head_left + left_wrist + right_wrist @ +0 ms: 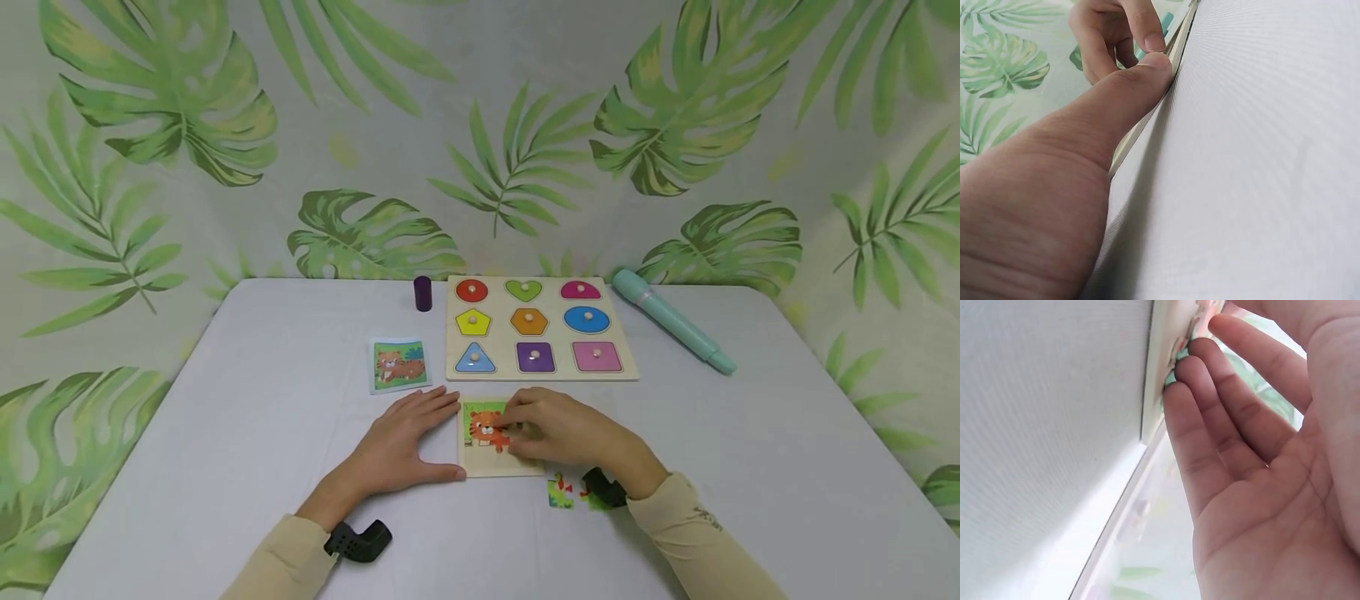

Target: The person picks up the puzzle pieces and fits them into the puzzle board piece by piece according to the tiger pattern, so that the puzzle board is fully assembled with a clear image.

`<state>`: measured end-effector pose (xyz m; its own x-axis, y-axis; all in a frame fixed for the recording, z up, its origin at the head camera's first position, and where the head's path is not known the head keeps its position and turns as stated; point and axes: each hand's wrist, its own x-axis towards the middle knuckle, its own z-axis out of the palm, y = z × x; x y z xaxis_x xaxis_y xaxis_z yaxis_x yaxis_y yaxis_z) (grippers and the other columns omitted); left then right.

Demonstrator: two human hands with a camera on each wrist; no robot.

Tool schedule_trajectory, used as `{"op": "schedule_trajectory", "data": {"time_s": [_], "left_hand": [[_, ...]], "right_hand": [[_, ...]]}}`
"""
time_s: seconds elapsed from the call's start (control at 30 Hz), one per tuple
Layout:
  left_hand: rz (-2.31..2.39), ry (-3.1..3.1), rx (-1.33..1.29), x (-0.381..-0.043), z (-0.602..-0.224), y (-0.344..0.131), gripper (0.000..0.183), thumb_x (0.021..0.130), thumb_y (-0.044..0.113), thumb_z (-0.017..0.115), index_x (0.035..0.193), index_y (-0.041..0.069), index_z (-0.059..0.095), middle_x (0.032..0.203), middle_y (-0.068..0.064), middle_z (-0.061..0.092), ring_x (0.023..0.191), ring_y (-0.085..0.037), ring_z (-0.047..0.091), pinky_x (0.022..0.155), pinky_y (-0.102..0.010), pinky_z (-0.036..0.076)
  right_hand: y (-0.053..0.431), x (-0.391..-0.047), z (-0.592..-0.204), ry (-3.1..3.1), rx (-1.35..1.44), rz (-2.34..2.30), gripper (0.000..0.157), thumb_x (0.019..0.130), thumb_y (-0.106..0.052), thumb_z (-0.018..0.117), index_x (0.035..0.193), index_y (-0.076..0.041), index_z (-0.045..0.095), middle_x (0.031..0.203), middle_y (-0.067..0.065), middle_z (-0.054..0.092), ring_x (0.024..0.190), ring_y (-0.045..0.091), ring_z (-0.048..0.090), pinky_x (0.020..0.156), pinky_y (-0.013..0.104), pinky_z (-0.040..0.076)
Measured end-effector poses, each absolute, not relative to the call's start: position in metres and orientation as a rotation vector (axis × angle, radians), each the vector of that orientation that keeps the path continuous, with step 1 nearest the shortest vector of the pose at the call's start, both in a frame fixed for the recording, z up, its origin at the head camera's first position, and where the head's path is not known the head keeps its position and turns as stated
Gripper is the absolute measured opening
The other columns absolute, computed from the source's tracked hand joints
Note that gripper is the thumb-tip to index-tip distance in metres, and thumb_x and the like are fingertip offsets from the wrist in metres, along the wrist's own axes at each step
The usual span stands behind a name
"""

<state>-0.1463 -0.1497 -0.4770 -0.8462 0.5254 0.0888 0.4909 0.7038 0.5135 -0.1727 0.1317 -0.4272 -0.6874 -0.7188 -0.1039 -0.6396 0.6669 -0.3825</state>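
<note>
A small wooden puzzle board point(498, 468) with an orange tiger picture point(487, 427) lies in front of the person. Along its left edge rests the left hand point(408, 442), fingers stretched forward and thumb point(1141, 72) touching the near left corner. Over the board's right part is the right hand point(558, 429), its fingertips touching the tiger picture. In the right wrist view, the fingers point(1241, 406) reach nearly straight to the board's surface; no piece shows clearly pinched. Loose puzzle pieces point(560, 492) lie near the board's near right corner, partly hidden by the right wrist camera.
Behind the board stands a larger shape puzzle point(501, 342) with knobbed pieces. A tiger picture card point(400, 365) lies to its left, near a dark purple cylinder point(423, 294). At the right is a mint-green wand-like stick point(675, 321). White cloth point(225, 433) covers the table.
</note>
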Motion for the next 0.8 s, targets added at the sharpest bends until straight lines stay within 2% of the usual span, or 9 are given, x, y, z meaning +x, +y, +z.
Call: {"op": "schedule_trajectory", "data": {"time_s": [0.13, 0.47, 0.8], "left_hand": [[0.823, 2.839, 0.850, -0.147, -0.476, -0.150, 0.095, 0.080, 0.069, 0.076, 0.154, 0.016, 0.050, 0.164, 0.002, 0.042, 0.155, -0.023, 0.031, 0.127, -0.053, 0.024], [0.834, 2.846, 0.859, -0.146, -0.476, -0.150, 0.094, 0.080, 0.069, 0.077, 0.153, 0.016, 0.051, 0.163, 0.003, 0.043, 0.155, -0.022, 0.031, 0.127, -0.052, 0.025], [0.832, 2.849, 0.883, -0.145, -0.477, -0.151, 0.094, 0.079, 0.068, 0.077, 0.153, 0.015, 0.052, 0.162, 0.002, 0.044, 0.155, -0.021, 0.032, 0.127, -0.051, 0.026]], "right_hand": [[0.133, -0.173, -0.424, 2.615, -1.077, -0.468, 0.039, 0.095, -0.032, 0.076, 0.131, -0.020, 0.073, 0.124, -0.004, 0.069, 0.113, 0.014, 0.061, 0.103, 0.038, 0.056], [0.138, -0.170, -0.414, 2.641, -1.101, -0.506, 0.035, 0.095, -0.028, 0.075, 0.129, -0.018, 0.074, 0.124, -0.004, 0.071, 0.116, 0.015, 0.064, 0.103, 0.041, 0.057], [0.145, -0.170, -0.408, 2.648, -1.150, -0.595, 0.034, 0.094, -0.027, 0.077, 0.127, -0.017, 0.074, 0.120, -0.005, 0.072, 0.112, 0.012, 0.065, 0.098, 0.036, 0.058]]}}
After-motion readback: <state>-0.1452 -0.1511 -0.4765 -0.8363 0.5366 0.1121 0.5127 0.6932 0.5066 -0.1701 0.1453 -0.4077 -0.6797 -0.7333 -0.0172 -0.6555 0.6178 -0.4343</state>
